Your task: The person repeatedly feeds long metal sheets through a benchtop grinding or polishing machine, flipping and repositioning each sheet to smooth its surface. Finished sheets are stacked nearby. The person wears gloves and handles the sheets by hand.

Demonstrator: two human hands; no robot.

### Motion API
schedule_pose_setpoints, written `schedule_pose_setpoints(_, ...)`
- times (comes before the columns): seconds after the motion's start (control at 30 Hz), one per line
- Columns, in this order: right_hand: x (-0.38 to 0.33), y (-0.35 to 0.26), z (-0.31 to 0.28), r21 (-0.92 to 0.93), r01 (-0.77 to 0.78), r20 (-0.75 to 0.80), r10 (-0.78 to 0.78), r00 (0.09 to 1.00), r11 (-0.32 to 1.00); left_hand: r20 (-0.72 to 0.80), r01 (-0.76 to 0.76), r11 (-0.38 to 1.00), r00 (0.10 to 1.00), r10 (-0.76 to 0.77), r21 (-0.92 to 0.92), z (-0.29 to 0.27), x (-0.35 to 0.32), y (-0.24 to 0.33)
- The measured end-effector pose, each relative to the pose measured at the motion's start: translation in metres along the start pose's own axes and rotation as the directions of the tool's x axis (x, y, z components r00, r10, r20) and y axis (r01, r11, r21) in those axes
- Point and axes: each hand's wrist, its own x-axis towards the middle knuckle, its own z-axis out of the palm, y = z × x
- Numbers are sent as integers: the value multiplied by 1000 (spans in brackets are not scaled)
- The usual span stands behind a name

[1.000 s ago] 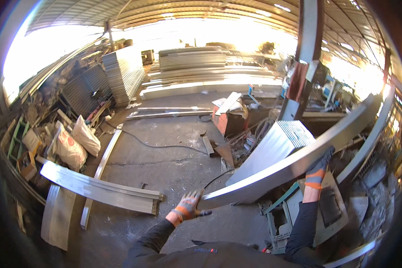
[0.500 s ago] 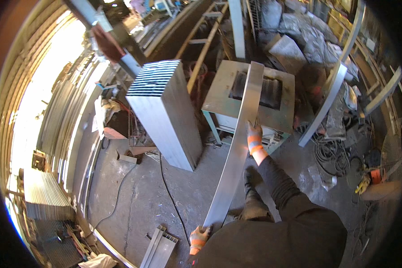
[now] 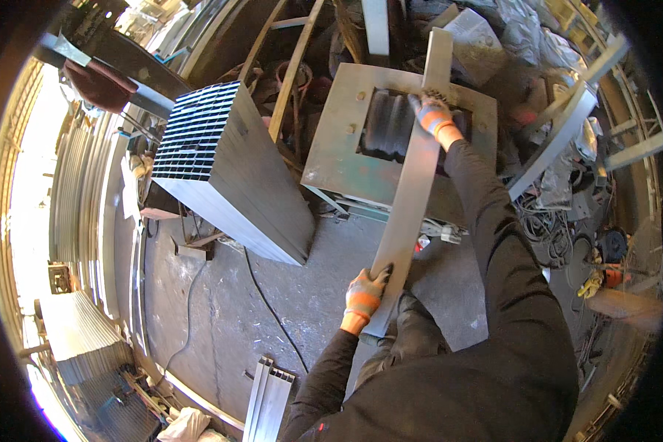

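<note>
A long metal bar (image 3: 412, 191) points away from the person and slightly right, its long axis slanting across a metal stand (image 3: 339, 147); the gloved right hand (image 3: 433, 116) clasps it there, the left hand (image 3: 365, 295) grips its left edge nearer the body; half a second ago that hand held the near end; stacked metal profiles (image 3: 254, 180) stand before us on scuffed grey floor (image 3: 225, 309), daylight glaring from the left.
</note>
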Motion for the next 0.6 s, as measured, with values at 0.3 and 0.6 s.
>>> schedule_pose_setpoints(0.3,41,43,60,-150,143,-31,-149,988,978,119,-491,763,864,490,421,8,71,-22)
schedule_pose_setpoints(0.6,-140,-75,26,-580,37,-75,-99,992,814,190,-42,989,979,69,-144,-41,-76,-107)
